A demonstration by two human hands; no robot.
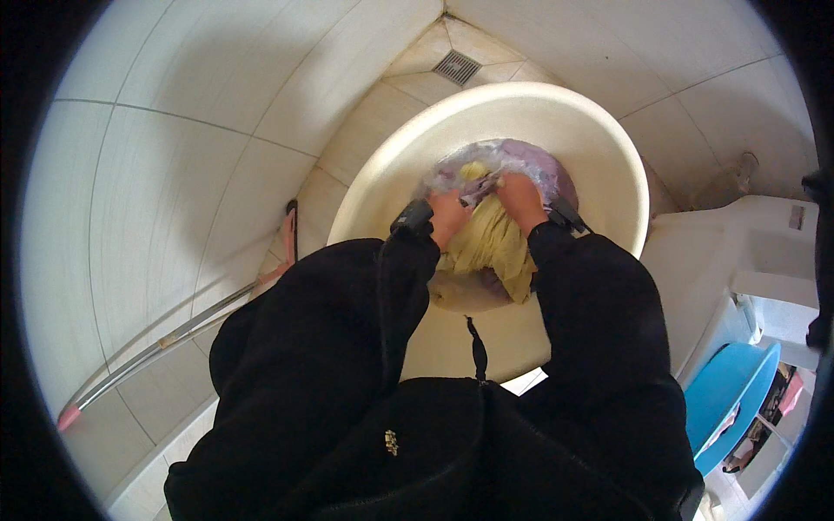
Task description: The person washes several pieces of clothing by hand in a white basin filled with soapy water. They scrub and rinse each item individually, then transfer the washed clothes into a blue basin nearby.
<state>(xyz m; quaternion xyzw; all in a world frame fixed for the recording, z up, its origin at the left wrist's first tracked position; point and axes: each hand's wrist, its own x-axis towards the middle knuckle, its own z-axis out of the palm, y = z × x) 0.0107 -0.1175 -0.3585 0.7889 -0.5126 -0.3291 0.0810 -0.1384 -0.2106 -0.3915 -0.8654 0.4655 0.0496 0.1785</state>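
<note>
A large cream plastic tub [599, 150] stands in front of me with soapy water [449, 159] in its bottom. My left hand [448, 215] and my right hand [521, 200] are low inside it, side by side, their fingers closed on wet fabric. Between the hands runs a bunched purplish-grey cloth [479, 187]. A pale yellow cloth [488, 241] spreads in folds below it, towards me, partly hidden by the hands. Foam and a mauve cloth [537, 159] lie beyond my right hand. Dark devices are strapped at both wrists.
A long metal pole [195, 322] with a pink-and-black head [290, 241] leans by the left tiled wall. Behind the tub is a floor drain [457, 67]. To the right stand a white fixture [697, 247] and a blue plastic basin [723, 391].
</note>
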